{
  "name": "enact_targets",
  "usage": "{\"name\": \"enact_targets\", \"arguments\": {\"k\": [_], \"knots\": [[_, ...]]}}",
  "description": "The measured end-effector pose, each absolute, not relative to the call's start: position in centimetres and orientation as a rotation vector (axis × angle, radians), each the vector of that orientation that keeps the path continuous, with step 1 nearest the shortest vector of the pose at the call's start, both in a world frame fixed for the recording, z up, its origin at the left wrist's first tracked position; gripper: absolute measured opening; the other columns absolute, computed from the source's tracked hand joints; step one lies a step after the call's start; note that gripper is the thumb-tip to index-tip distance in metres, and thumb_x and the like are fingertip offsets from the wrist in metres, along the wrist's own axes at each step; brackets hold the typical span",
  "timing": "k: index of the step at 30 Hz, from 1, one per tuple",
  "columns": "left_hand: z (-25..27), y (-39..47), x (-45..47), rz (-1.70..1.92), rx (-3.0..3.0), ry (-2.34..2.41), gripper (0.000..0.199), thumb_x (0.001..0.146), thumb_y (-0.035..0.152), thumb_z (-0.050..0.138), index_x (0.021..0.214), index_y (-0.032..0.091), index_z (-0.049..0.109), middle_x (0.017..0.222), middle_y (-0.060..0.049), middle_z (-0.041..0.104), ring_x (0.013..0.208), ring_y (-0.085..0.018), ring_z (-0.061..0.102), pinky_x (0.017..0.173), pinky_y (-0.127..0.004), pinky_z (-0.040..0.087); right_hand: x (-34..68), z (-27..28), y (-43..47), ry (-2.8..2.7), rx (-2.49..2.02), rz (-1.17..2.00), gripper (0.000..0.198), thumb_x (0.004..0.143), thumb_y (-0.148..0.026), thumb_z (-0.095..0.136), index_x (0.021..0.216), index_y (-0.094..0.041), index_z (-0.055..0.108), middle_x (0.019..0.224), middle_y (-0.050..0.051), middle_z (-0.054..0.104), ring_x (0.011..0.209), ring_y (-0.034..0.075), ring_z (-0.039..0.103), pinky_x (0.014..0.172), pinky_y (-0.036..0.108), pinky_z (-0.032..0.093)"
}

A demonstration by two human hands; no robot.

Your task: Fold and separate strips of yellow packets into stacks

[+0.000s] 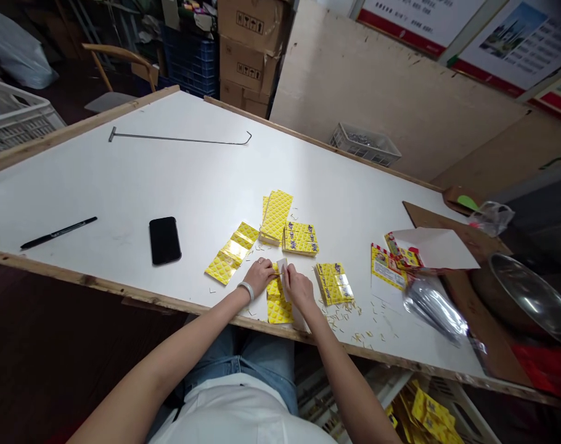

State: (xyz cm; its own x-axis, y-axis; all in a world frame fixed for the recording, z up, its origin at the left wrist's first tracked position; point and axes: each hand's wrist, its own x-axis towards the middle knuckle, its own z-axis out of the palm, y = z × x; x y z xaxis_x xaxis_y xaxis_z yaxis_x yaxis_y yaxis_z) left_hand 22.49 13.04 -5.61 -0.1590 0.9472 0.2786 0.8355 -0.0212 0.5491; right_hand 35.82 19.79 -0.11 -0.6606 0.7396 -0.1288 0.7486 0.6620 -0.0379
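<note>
A yellow patterned card sheet lies at the table's front edge, partly under both hands. My left hand, with a ring and a wristband, has its fingers closed on the sheet's upper left part. My right hand pinches a raised white-backed flap beside it. Whether the flap belongs to the same sheet is hard to tell. Just beyond are a yellow stack with purple figures and a fanned yellow pile. To the left lies a glossy yellow strip; to the right, another printed stack.
Thin gold-coloured bits litter the table around the stacks. At left lie a phone, a pen and a hooked metal rod. An opened printed box, clear plastic and a metal bowl occupy the right.
</note>
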Motion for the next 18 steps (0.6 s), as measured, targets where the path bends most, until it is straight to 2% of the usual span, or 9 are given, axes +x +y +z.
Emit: {"name": "enact_targets", "arguments": {"k": [5,10,18], "knots": [[-5.9,13.1,22.4,0.942,1.916,2.043,0.016,0.086,0.021,0.052,0.078,0.016,0.066,0.088,-0.007,0.057,0.089,-0.02,0.047,0.081,-0.035,0.042,35.4,-0.3,19.7,2.727,1.178,-0.069,0.032,0.098,-0.037,0.02,0.102,-0.02,0.047,0.079,0.005,0.068,0.066,0.017,0.062,0.053,0.024,0.028],[-5.9,13.0,22.3,0.969,1.898,2.029,0.018,0.086,0.025,0.053,0.079,0.015,0.066,0.088,-0.007,0.058,0.09,-0.021,0.047,0.081,-0.035,0.043,35.1,-0.3,19.8,2.65,1.191,-0.017,0.034,0.099,-0.035,0.016,0.104,-0.017,0.045,0.08,0.007,0.068,0.067,0.018,0.064,0.055,0.024,0.032],[-6.0,13.0,22.2,1.006,1.861,2.001,0.015,0.085,0.02,0.052,0.077,0.017,0.064,0.088,-0.007,0.057,0.091,-0.02,0.048,0.083,-0.036,0.044,34.2,0.6,19.5,2.606,1.072,-0.008,0.025,0.097,-0.029,0.025,0.104,-0.018,0.046,0.086,0.01,0.067,0.075,0.019,0.064,0.06,0.026,0.036]]}}
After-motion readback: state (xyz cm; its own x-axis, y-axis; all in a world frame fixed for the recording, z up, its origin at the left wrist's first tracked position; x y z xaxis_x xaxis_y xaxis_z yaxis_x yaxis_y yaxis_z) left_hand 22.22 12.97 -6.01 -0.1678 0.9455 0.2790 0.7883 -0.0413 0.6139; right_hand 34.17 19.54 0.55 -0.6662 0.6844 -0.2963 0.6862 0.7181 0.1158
